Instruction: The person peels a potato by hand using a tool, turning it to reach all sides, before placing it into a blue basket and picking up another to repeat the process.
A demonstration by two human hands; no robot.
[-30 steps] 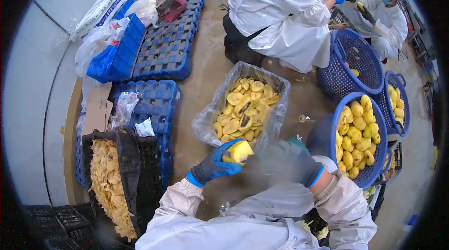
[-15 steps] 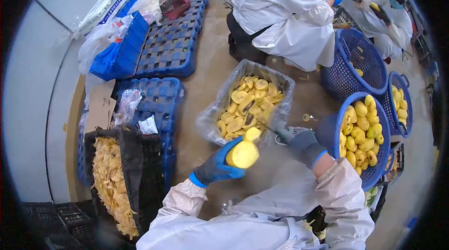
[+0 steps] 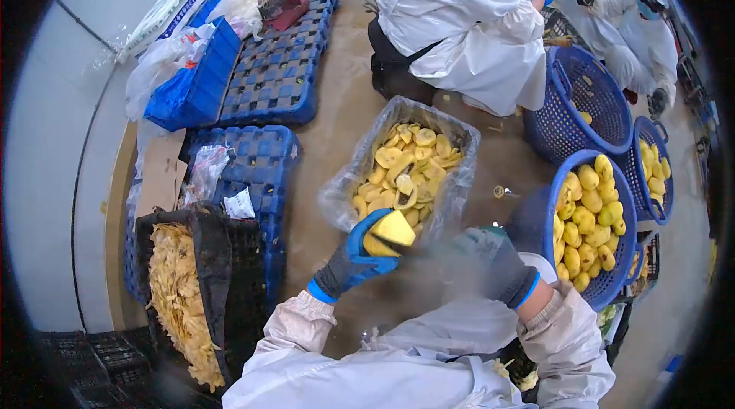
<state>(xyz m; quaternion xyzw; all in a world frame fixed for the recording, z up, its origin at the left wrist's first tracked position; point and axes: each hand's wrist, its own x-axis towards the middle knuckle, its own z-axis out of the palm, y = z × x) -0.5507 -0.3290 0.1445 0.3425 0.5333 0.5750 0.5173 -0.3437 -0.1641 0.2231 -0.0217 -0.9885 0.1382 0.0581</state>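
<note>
My left hand (image 3: 356, 262), in a blue and dark grey glove, is closed around a peeled yellow mango-like fruit (image 3: 395, 228). A dark gap runs across the fruit, splitting a wedge from the rest. To its right, my right hand (image 3: 494, 267), gloved in dark grey and blue, is smeared by motion; its fingers are curled round a knife handle, and the blade is too blurred to make out. Just beyond my left hand stands a tub lined with clear plastic (image 3: 459, 127), holding yellow fruit slices (image 3: 406, 168), some with dark hollows.
At right, a blue basket (image 3: 545, 229) holds peeled yellow fruit, with other blue baskets (image 3: 589, 95) behind. A black crate (image 3: 230, 271) of peelings is at left, near blue pallets (image 3: 268, 172). Ahead, a co-worker in white (image 3: 459, 26) bends over; another person (image 3: 639, 34) is farther right.
The round cut slice at the fruit's far end is gone from it, and the fruit has turned in my left hand. My right hand has moved slightly down and is now blurred.
</note>
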